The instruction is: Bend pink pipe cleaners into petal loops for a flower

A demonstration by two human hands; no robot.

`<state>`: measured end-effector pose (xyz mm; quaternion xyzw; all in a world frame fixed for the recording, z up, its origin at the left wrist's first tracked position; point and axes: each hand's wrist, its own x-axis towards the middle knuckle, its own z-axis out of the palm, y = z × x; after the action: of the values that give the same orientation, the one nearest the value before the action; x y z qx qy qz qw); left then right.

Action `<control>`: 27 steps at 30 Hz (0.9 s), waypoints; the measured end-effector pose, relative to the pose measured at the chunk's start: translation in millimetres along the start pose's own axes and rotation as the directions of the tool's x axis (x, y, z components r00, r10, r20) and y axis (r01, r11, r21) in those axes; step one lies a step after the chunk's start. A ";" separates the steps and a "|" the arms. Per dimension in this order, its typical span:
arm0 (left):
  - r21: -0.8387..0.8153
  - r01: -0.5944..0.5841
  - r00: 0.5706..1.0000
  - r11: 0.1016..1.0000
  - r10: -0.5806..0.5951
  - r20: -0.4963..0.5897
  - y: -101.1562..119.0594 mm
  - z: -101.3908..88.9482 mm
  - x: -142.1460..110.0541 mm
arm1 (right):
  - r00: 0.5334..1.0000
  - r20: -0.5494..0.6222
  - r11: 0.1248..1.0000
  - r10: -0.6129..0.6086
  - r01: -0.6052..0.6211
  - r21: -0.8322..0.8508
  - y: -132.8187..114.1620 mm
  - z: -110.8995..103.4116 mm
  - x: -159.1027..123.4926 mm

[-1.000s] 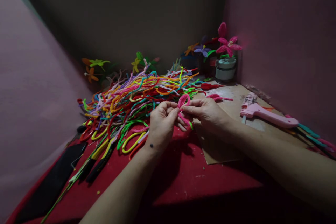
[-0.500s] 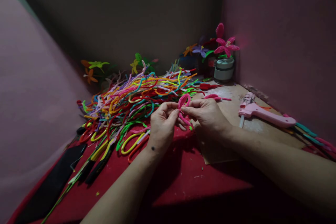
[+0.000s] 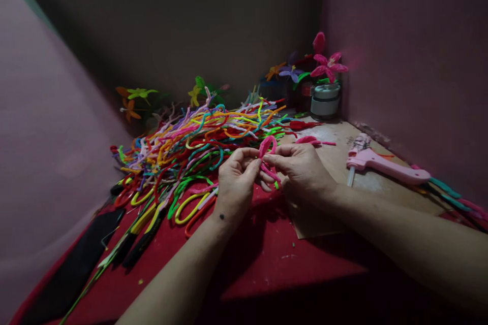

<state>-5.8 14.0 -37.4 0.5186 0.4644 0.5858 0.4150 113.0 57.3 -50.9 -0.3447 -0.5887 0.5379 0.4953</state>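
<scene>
A pink pipe cleaner (image 3: 269, 143), bent into an upright loop with its tail hanging below, is held between both hands over the table. My left hand (image 3: 238, 175) pinches it at the base of the loop from the left, thumb against fingers. From the other side, my right hand (image 3: 303, 165) pinches the same spot with thumb and forefinger. The fingertips hide where the strands meet. Just behind my left hand lies a big heap of coloured pipe cleaners (image 3: 190, 137). A finished pink piece (image 3: 310, 140) rests on the board behind my right hand.
A pink glue gun (image 3: 389, 165) lies on a brown board (image 3: 328, 221) at the right. Yellow-black pliers (image 3: 147, 236) and a black flat object (image 3: 76, 269) are on the red cloth at the left. Pipe-cleaner flowers, one pink flower (image 3: 330, 67) in a pale jar (image 3: 325, 101), stand behind.
Both hands keep their grip in nearly the same place. The pink tail below the loop has shifted slightly to the right.
</scene>
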 end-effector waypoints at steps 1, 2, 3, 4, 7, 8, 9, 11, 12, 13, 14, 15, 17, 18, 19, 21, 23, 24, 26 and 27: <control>-0.003 0.002 1.000 1.000 -0.002 0.009 -0.4 -0.6 0.4 | 1.000 0.010 1.000 0.004 -0.005 0.026 1.0 -0.6 0.7; -0.005 -0.002 1.000 1.000 0.002 0.018 -0.7 -1.1 0.6 | 1.000 0.024 0.998 0.014 -0.016 0.056 1.5 -1.1 1.4; -0.004 -0.009 1.000 1.000 0.009 0.025 -0.7 -1.4 0.6 | 0.999 0.034 0.996 0.027 -0.030 0.082 1.4 -1.4 1.9; -0.001 -0.018 0.999 1.000 0.018 0.031 -0.6 -1.4 0.4 | 0.999 0.035 0.995 0.037 -0.040 0.091 0.7 -1.5 2.0; 0.016 -0.051 0.998 0.999 0.051 0.033 0.1 0.2 -1.5 | 0.999 -0.039 1.000 -0.023 0.023 -0.008 -4.0 -0.1 -0.1; 0.022 -0.060 0.998 0.998 0.060 0.028 0.2 1.1 -2.4 | 0.996 -0.064 0.996 -0.068 0.064 -0.058 -5.5 0.9 -1.4; 0.030 -0.067 0.998 0.997 0.066 0.022 0.1 2.2 -3.2 | 0.991 -0.076 0.991 -0.107 0.099 -0.094 -6.4 1.9 -2.7; 0.047 -0.070 0.998 0.996 0.070 0.004 -0.3 4.0 -4.5 | 0.991 -0.061 0.989 -0.122 0.116 -0.086 -5.8 3.5 -4.4; 0.056 -0.068 0.998 0.996 0.068 0.002 -0.5 4.6 -4.9 | 0.994 -0.044 0.994 -0.099 0.097 -0.049 -4.3 3.8 -4.4; 0.063 -0.065 0.998 0.996 0.065 0.003 -0.5 5.0 -5.1 | 0.998 -0.025 0.998 -0.064 0.064 -0.005 -2.3 3.7 -3.8; 0.066 -0.059 0.998 0.996 0.059 0.009 -0.2 5.0 -5.0 | 1.000 -0.006 0.999 -0.028 0.028 0.039 -0.1 3.3 -2.6; 0.065 -0.052 0.999 0.997 0.051 0.016 0.5 4.7 -4.7 | 1.000 0.017 0.997 0.003 -0.004 0.080 1.9 2.5 -1.1; 0.053 -0.033 0.998 0.998 0.031 0.046 3.0 3.2 -3.4 | 0.996 0.070 0.985 0.047 -0.058 0.163 4.8 0.3 2.6; 0.044 -0.022 0.998 0.999 0.019 0.059 4.7 2.1 -2.4 | 0.994 0.097 0.975 0.058 -0.077 0.207 5.3 -0.8 4.3; 0.035 -0.010 0.998 0.999 0.008 0.067 6.4 0.8 -1.3 | 0.991 0.119 0.964 0.062 -0.090 0.250 5.2 -1.7 5.7; 0.030 0.008 0.998 1.000 -0.009 0.061 9.2 -1.9 0.8 | 0.988 0.140 0.947 0.064 -0.105 0.305 3.5 -2.9 7.0; 0.037 0.011 1.000 0.999 -0.012 0.028 10.1 -4.3 2.4 | 0.989 0.142 0.948 0.051 -0.093 0.305 1.1 -3.0 6.6; 0.041 0.007 1.000 0.999 -0.008 0.011 10.0 -5.2 2.9 | 0.989 0.143 0.951 0.040 -0.082 0.299 0.1 -2.8 6.1; 0.042 -0.003 1.000 0.999 0.003 0.002 9.0 -6.4 3.2 | 0.988 0.153 0.954 0.020 -0.065 0.292 -1.2 -2.2 4.9; 0.041 -0.008 1.000 0.999 0.008 0.001 8.6 -6.8 3.1 | 0.987 0.158 0.953 0.015 -0.062 0.295 -1.3 -1.8 4.4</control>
<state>-13.0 14.3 -28.6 0.5292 0.4740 0.5775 0.4021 113.7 61.7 -48.8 -0.2345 -0.5302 0.6552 0.4843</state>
